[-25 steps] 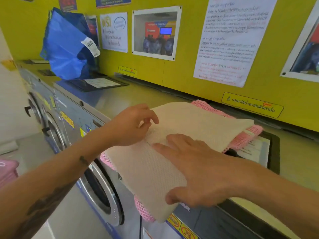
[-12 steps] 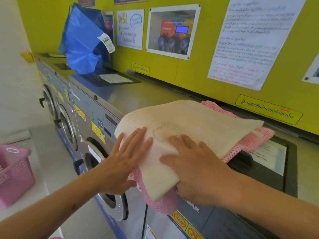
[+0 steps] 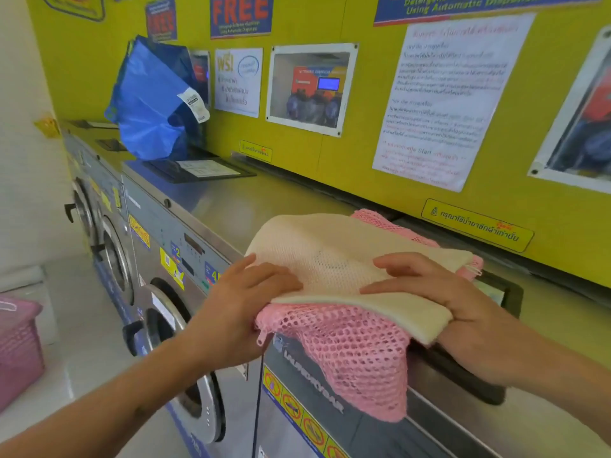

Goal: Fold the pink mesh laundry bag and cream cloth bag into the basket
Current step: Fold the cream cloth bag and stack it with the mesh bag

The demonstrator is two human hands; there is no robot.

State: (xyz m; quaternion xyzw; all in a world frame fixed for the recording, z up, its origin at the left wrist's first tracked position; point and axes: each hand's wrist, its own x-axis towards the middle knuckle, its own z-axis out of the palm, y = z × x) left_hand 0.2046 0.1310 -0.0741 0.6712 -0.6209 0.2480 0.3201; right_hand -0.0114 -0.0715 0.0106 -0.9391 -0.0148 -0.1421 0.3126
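Left of the left hand [image 3: 244,302], bare machine top [image 3: 251,206] lies open right back to the blue bag [image 3: 148,100]. Behind both hands the yellow wall [image 3: 347,166] blocks. Far left, below, sits the pink basket [image 3: 16,352].

Cloth bag [image 3: 334,256] atop mesh bag [image 3: 347,345]

The steel top [image 3: 251,206] of the washers carries the load. The pink mesh bag [image 3: 350,352] lies on it near the front edge, one corner drooping over the washer front. The cream bag [image 3: 330,252] lies on the pink one. A black panel [image 3: 509,292] is set in the top beside them. Farther left a blue bag [image 3: 148,104] stands on the top against the yellow wall, beside another black panel [image 3: 198,170].
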